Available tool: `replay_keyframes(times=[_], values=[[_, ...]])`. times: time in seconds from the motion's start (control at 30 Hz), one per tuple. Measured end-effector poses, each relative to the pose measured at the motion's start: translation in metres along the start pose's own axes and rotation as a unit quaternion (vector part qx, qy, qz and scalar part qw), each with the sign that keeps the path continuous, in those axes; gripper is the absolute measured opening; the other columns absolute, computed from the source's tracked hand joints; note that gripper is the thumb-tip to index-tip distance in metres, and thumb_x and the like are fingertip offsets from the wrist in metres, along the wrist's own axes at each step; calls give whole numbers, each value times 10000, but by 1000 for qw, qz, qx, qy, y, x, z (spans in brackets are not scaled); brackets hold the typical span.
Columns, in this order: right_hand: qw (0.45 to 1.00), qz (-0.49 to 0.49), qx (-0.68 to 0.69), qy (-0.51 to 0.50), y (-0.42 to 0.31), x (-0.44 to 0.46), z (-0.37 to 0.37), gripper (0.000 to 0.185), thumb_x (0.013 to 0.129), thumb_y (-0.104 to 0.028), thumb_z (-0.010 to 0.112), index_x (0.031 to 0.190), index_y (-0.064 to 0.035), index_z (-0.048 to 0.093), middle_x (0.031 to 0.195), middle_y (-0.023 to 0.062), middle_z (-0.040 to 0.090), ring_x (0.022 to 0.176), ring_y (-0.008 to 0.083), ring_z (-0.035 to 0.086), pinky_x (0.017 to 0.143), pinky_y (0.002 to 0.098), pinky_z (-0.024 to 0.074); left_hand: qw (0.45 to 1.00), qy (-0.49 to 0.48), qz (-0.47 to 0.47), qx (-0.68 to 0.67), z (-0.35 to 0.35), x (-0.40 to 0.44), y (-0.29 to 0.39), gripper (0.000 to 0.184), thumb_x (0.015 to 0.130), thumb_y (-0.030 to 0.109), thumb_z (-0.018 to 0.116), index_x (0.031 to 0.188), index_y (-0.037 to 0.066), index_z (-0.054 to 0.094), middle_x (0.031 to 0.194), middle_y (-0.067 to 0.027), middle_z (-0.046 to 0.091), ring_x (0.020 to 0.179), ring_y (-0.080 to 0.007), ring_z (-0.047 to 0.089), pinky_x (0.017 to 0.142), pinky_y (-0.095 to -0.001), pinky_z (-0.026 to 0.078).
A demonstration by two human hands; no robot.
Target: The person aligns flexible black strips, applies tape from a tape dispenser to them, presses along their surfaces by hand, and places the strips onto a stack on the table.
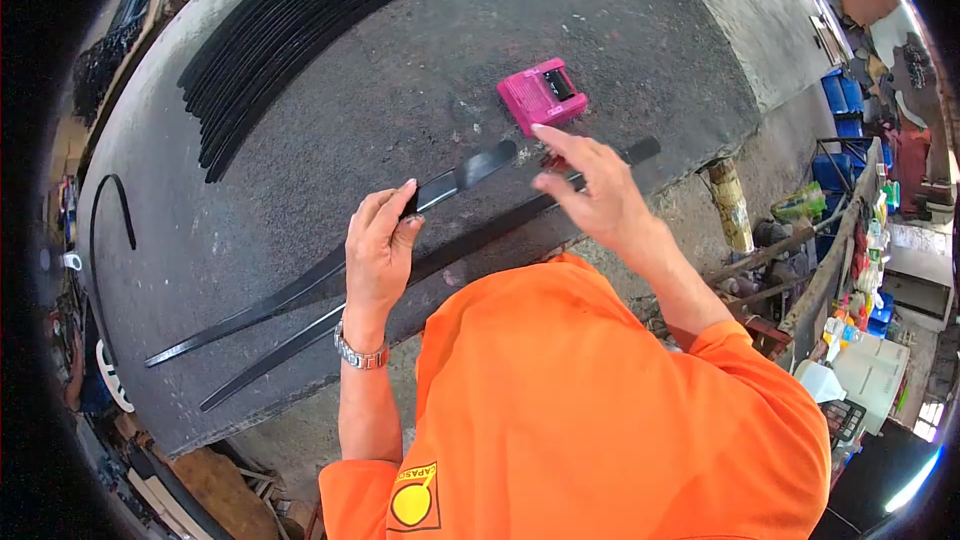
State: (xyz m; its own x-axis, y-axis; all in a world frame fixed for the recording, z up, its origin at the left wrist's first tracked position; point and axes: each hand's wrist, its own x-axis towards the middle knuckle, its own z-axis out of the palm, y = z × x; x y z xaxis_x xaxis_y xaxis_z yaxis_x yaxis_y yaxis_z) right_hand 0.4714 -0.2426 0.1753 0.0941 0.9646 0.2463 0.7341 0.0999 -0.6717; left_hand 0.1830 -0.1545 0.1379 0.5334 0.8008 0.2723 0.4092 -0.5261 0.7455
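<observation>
My left hand (pixel 380 240), with a metal watch on the wrist, is closed around a long, flat, glossy black strip (pixel 485 167). The strip's rounded far end points up and right; its other end reaches toward the lower left. My right hand (pixel 605 190) hovers just past that rounded end, thumb and index finger apart, with no object visible in it. Below it passes a second black strip (pixel 480 231), lying along the near side of the work surface. A pink box-shaped device (pixel 540 100) with a dark window rests just beyond my right fingertips.
A curved bundle of thin black strips (pixel 330 20) lies along the far side of the dark work surface (pixel 420 80). One bent black strip (pixel 97 240) is at the left. Shelving with blue bins (pixel 842 95) and a white container (pixel 872 380) stand to the right.
</observation>
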Motion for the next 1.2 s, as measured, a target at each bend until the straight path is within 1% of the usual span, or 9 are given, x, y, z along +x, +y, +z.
replay_keyframes(times=[0.1, 0.3, 0.4, 0.5, 0.6, 0.7, 0.8, 0.9, 1.2], values=[[999, -2, 33, -19, -12, 5, 10, 597, 824, -146, 820, 1363, -56, 581, 1077, 141, 682, 920, 247, 679, 844, 375, 533, 1000, -12, -17, 2, 1, 0, 3, 324, 957, 76, 662, 1276, 24, 666, 1085, -118, 667, 851, -215, 638, 741, -315, 510], [1000, -17, 23, -12, -26, 18, 27, 441, 840, -163, 809, 1231, -38, 648, 1038, 128, 698, 887, 260, 693, 787, 373, 541, 1000, -27, -12, 10, 0, -2, 10, 316, 966, 83, 649, 1274, 18, 663, 1061, -116, 670, 815, -209, 625, 721, -311, 501], [998, 8, 66, -6, -29, 23, 27, 334, 878, -211, 764, 1149, -34, 678, 978, 139, 717, 851, 315, 688, 749, 406, 535, 998, -14, -54, -23, 2, -7, 12, 326, 927, 122, 690, 1242, 37, 685, 1070, -114, 682, 897, -276, 642, 808, -379, 496], [991, 32, 127, -32, -29, 24, 23, 240, 921, -121, 703, 1135, -14, 678, 973, 170, 721, 844, 324, 699, 728, 376, 543, 997, -8, -70, -39, 2, -8, 15, 329, 924, 110, 689, 1243, 32, 679, 1069, -114, 681, 894, -280, 644, 800, -382, 496], [984, 66, 159, -35, -29, 23, 22, 191, 953, -55, 647, 1134, -4, 677, 975, 161, 720, 859, 267, 713, 741, 341, 534, 997, -12, -62, -32, 3, -5, 16, 358, 896, 116, 719, 1241, 33, 673, 1071, -118, 681, 894, -279, 647, 786, -380, 499], [980, 67, 183, -41, -31, 20, 21, 259, 965, -9, 624, 1223, 0, 626, 933, 146, 714, 867, 189, 702, 754, 313, 523, 1000, 18, 15, 15, 4, 6, 29, 407, 852, 126, 761, 1238, 36, 669, 1060, -123, 680, 893, -279, 651, 778, -381, 502], [928, 114, 353, -27, -36, 13, 32, 352, 965, 30, 607, 1309, 0, 542, 935, 121, 713, 884, 147, 683, 789, 298, 517, 999, -8, 16, -45, 14, 14, 33, 493, 812, 69, 783, 1283, 32, 641, 1091, -152, 669, 931, -313, 671, 802, -364, 533], [900, 152, 407, -26, -33, 13, 28, 412, 960, 38, 611, 1349, -15, 484, 928, 72, 691, 899, 140, 678, 815, 292, 508, 998, 19, 29, -60, 17, 19, 38, 494, 789, 46, 799, 1262, 24, 657, 1071, -149, 669, 931, -300, 670, 796, -367, 533], [893, 174, 411, -62, -26, 12, 22, 237, 951, -30, 663, 1179, -11, 602, 898, -25, 612, 794, 48, 541, 731, 234, 470, 997, 32, 36, -67, 19, 10, 41, 476, 788, 31, 797, 1247, 22, 672, 1058, -147, 669, 918, -295, 664, 786, -356, 531]])
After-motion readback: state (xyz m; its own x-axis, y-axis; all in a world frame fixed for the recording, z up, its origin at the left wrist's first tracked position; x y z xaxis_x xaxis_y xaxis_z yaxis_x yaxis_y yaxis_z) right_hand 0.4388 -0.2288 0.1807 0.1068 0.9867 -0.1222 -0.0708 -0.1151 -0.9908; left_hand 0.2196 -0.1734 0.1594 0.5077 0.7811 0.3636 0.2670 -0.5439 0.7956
